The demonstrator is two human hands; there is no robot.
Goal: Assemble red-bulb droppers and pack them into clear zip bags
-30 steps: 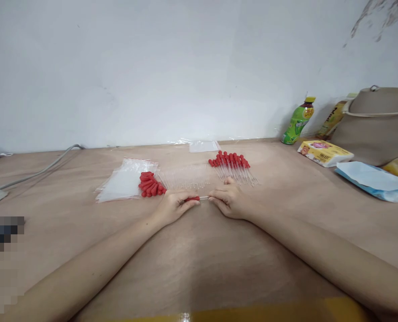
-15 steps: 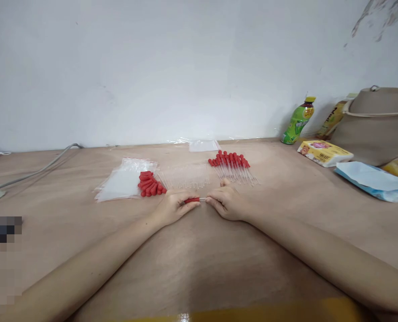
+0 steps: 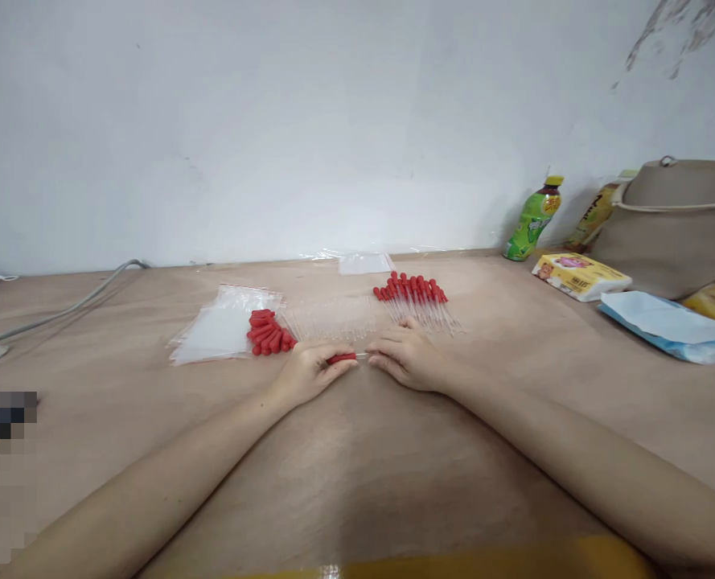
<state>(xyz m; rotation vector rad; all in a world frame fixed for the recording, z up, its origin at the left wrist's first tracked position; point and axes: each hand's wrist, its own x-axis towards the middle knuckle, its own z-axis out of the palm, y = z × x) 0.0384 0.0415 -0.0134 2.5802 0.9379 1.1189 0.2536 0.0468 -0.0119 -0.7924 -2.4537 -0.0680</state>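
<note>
My left hand (image 3: 312, 372) is closed round a red rubber bulb (image 3: 341, 358), whose open end faces right. A thin clear tube (image 3: 361, 355) runs from the bulb to the fingertips of my right hand (image 3: 406, 358), which pinch it. Left of my left hand lies a pile of loose red bulbs (image 3: 269, 332), partly on clear plastic bags (image 3: 217, 326). Clear tubes (image 3: 333, 318) lie in a row behind my hands. Several droppers with red bulbs (image 3: 414, 291) are lined up just behind my right hand.
A green bottle (image 3: 533, 221), a yellow tissue pack (image 3: 580, 275), a blue and white packet (image 3: 671, 323) and a grey-brown bag (image 3: 674, 225) are on the right. A small clear bag (image 3: 366, 263) lies by the wall. A grey cable (image 3: 85, 299) runs along the left.
My right hand has shifted up slightly, its fingers a little flatter over the tube. My left hand keeps the red bulb in nearly the same place.
</note>
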